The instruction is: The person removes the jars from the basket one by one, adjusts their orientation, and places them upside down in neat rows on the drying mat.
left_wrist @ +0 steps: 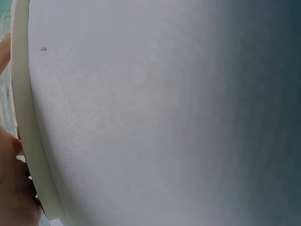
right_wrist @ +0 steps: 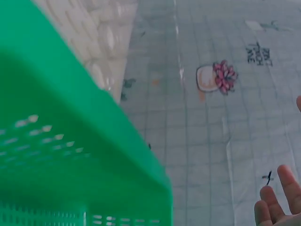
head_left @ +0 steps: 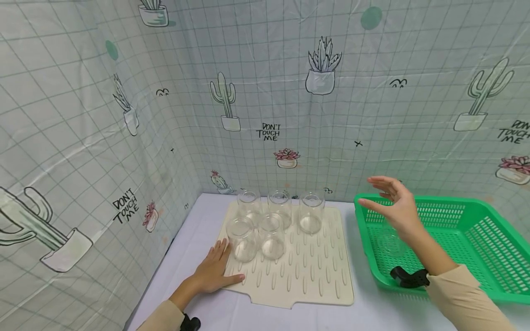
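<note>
My left hand (head_left: 211, 271) rests with straight, spread fingers on the left edge of a cream ridged drying mat (head_left: 306, 285). In the left wrist view, the mat's pale edge (left_wrist: 24, 108) runs beside the fingers. Several clear glasses stand on the mat in two rows; the front left glass (head_left: 242, 241) is right by my fingertips. Above the left side of a green plastic basket (head_left: 439, 199), my right hand (head_left: 399, 211) is raised, thumb and fingers apart, holding nothing. Below it, a clear glass (head_left: 391, 242) sits inside the basket, partly hidden by the hand.
The basket stands to the right of the mat, with a strip of white-covered table (head_left: 360, 289) between them. A gridded curtain printed with cacti (head_left: 265, 92) hangs behind and along the left. A black wrist strap (head_left: 409, 277) hangs over the basket.
</note>
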{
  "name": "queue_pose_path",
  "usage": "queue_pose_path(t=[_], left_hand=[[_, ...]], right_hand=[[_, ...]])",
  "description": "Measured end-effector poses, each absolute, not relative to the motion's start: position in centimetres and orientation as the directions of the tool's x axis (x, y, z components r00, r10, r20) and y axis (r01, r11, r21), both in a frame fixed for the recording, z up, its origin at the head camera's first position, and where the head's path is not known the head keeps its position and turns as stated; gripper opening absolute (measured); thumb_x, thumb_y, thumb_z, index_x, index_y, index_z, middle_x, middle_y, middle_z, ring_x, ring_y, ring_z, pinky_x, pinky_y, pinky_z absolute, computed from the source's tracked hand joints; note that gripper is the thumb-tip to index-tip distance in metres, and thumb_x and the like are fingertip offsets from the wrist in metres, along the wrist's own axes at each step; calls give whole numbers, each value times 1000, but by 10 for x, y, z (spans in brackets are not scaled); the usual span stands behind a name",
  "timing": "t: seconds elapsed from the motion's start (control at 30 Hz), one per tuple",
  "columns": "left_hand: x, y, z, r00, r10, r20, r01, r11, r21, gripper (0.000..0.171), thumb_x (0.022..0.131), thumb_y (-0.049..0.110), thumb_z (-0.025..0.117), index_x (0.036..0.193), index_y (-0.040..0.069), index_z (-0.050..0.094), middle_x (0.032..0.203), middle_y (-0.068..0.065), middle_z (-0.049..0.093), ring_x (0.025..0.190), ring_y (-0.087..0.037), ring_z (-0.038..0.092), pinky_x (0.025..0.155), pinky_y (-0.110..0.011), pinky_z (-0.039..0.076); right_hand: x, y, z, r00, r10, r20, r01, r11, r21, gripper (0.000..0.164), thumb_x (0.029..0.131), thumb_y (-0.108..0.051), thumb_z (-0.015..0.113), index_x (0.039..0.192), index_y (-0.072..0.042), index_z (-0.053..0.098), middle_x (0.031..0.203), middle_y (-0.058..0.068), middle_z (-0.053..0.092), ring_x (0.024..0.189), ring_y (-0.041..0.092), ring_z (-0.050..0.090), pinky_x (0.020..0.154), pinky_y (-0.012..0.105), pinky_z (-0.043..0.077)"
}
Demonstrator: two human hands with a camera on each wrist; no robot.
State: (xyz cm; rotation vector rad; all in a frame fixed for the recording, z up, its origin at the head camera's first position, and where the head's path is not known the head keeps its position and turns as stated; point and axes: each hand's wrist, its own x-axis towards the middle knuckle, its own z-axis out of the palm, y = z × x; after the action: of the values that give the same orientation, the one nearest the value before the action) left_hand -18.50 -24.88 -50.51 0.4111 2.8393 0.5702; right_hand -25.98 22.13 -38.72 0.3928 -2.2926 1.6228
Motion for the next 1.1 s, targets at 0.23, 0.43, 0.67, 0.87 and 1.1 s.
queue_pose_path(t=[0.23,0.43,0.67,0.87,1.1], left_hand=[[-186,-249,-507,-937,314,-153,230,884,408,107,89,66,60,153,-11,22,162,-29,8,149,-43,3,120,-55,8],[-183,-249,-504,-937,319,-145,232,876,424,107,89,64,61,152,-12,22,161,-30,9,149,-44,5,119,-56,9],[-184,-251,-509,-939,323,-117,244,868,433,108,88,65,62,152,-12,23,161,-30,10,149,-44,5,119,-57,8],[-185,-251,-506,-938,317,-139,234,877,420,107,88,64,62,153,-12,22,161,-29,8,149,-43,4,119,-57,8],[-185,-248,-503,-936,316,-155,228,879,418,107,89,65,61,153,-12,21,161,-30,8,149,-43,4,119,-56,9]], right_hand=[[-264,244,-398,-925,4,379,-352,359,-864,61,86,-7,80,140,-7,52,125,-19,58,117,-4,47,91,13,39],[-263,262,-401,-941,31,337,-299,391,-870,58,87,-13,79,139,-16,53,122,-24,56,114,-4,46,88,13,38],[-266,286,-406,-963,33,267,-233,394,-889,59,89,-16,78,139,-28,50,122,-28,51,113,-5,43,84,11,35],[-268,307,-410,-977,-92,192,-213,438,-874,76,92,-15,74,155,-25,32,134,-21,44,119,-1,40,87,9,36],[-273,337,-414,-958,-273,94,-207,422,-883,89,96,-8,68,161,-29,11,147,-15,38,128,5,40,85,12,42]])
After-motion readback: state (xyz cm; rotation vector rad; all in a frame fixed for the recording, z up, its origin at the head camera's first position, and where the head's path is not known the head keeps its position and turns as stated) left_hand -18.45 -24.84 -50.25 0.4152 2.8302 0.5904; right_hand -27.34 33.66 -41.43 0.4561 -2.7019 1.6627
